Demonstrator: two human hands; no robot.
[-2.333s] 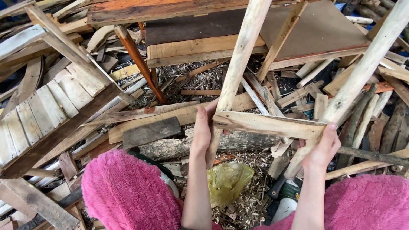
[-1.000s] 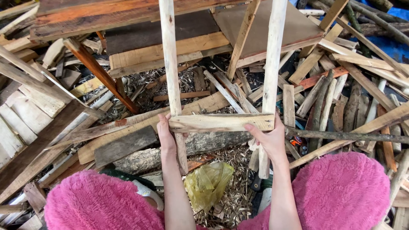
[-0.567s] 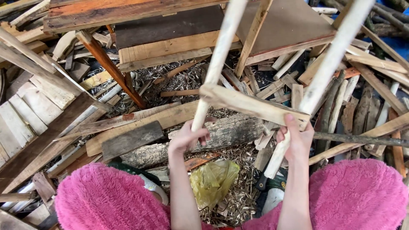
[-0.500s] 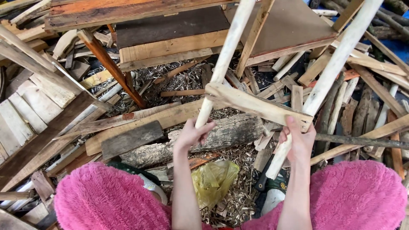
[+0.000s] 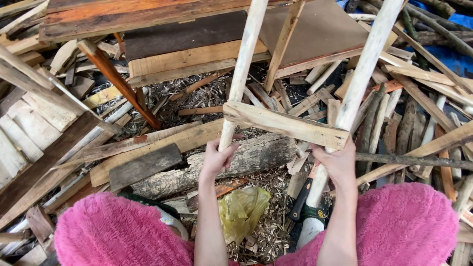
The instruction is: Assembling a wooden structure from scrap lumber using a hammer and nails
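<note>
Both hands hold, seemingly, ladder frame

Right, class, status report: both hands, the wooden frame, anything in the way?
Left hand grips left pole. Right hand grips right pole below crossbar. Log and scrap wood crowd underneath.

light: even daylight | shadows: soft | focus: sharp | edges: slightly warped

Fuzzy bright-pink fleece garment, forearms bare, hands ungloved
</note>
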